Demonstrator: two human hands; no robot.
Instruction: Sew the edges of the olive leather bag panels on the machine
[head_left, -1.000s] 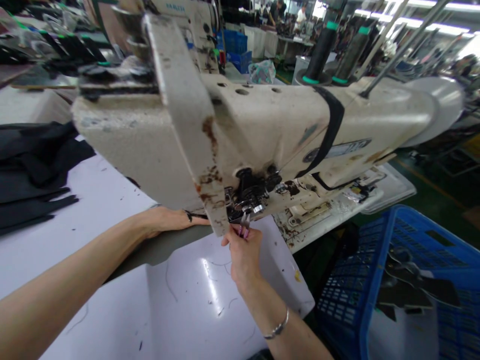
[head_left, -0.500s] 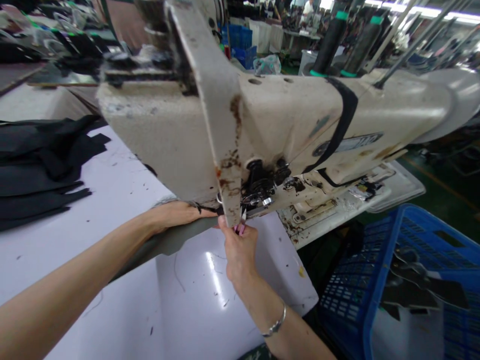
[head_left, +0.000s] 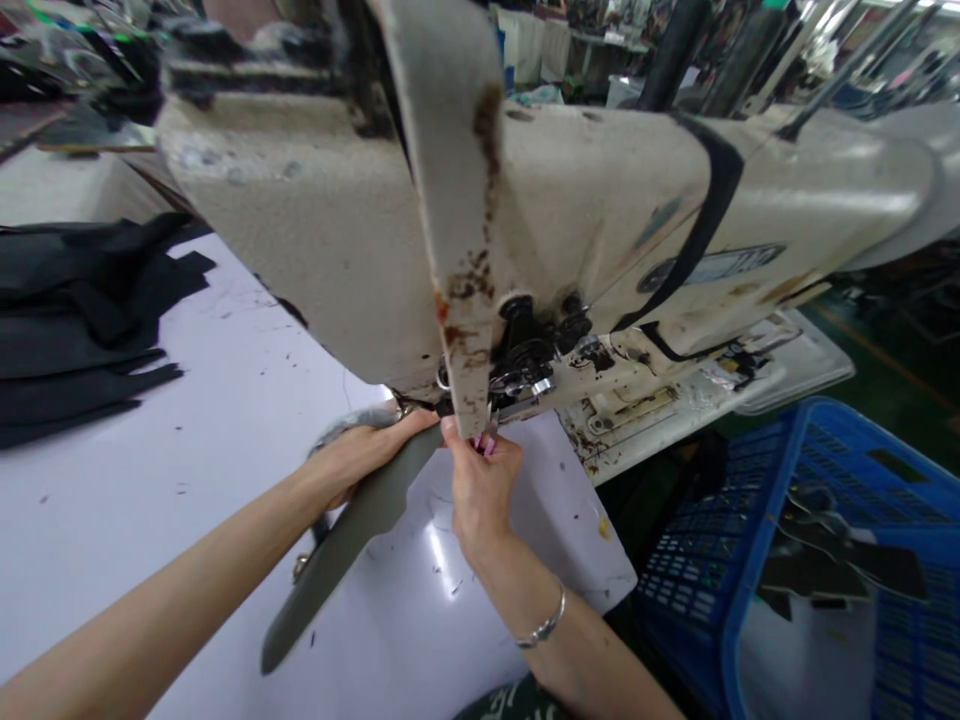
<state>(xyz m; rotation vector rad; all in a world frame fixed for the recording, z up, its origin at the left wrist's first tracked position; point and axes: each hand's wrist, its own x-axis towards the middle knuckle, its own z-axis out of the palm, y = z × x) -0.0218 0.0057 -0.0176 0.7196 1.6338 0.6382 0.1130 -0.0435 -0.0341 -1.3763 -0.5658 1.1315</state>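
Note:
My left hand [head_left: 360, 455] grips a long grey-green strip of material [head_left: 367, 525] close under the head of the sewing machine [head_left: 337, 240]. The strip slants down toward me and ends in a rounded tip over the white table. My right hand [head_left: 484, 490] is closed around small pink-handled thread snips [head_left: 485, 443], their blade pointing up. Its thumb and fingertips meet the strip's edge near the needle area. A rust-spotted machine lever or guard hides the needle and part of the fingertips.
Black fabric pieces [head_left: 67, 330] lie piled at the left of the white tabletop [head_left: 225, 480]. A blue plastic basket [head_left: 769, 480] holding dark cut pieces stands at the lower right. Dark thread cones [head_left: 675, 55] rise behind the machine.
The strip has swung so its free end points toward me, clear of my left forearm. My left hand has turned with it. The machine appears nearer in view.

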